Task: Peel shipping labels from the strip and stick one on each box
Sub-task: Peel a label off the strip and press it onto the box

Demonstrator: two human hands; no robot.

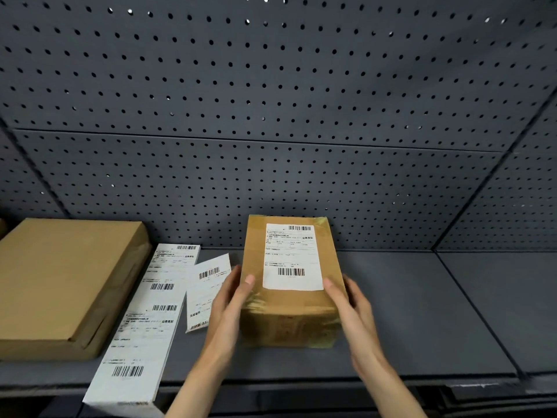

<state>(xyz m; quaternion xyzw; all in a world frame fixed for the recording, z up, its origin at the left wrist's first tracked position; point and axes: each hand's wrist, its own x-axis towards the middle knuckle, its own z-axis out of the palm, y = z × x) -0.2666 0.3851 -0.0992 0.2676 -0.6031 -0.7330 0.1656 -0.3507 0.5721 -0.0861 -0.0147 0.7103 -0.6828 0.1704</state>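
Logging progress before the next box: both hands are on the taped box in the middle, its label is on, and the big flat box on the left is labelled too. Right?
Not quite. The head view shows the flat box has no label on top yet. The rest holds: both hands, left and right, grip the taped box, whose label is on.

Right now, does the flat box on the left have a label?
No, the flat box shows bare cardboard; only the taped box carries a label.
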